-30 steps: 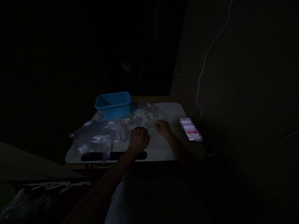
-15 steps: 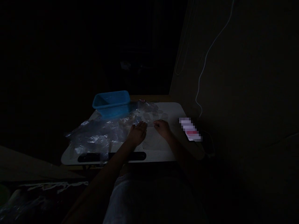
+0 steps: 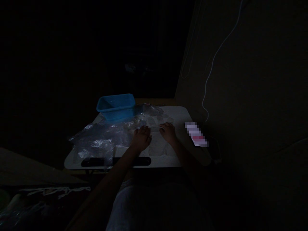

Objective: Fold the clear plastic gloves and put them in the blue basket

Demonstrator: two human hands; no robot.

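A clear plastic bag (image 3: 157, 146) lies flat on the white table, its outline faint in the dim light. At its left side rests my left hand (image 3: 141, 138), palm down with the fingers slightly apart and nothing visible in them. My right hand (image 3: 168, 132) is over the bag's upper right part, fingers loosely bent and the thumb apart from them. A heap of crumpled clear plastic (image 3: 96, 139) spreads out left of my left hand. More thin clear plastic (image 3: 154, 111) lies beyond both hands.
A blue plastic basin (image 3: 117, 112) stands at the back left of the table (image 3: 179, 112). A lit phone (image 3: 196, 134) lies at the right edge, its screen blurred. A white cable (image 3: 211, 64) hangs along the wall. A dark slot (image 3: 141, 161) runs along the table's front.
The fingers of my right hand have loosened and spread slightly. My left hand's fingers have also come a little apart. The plastic under the hands has shifted slightly; the basin and phone stay put.
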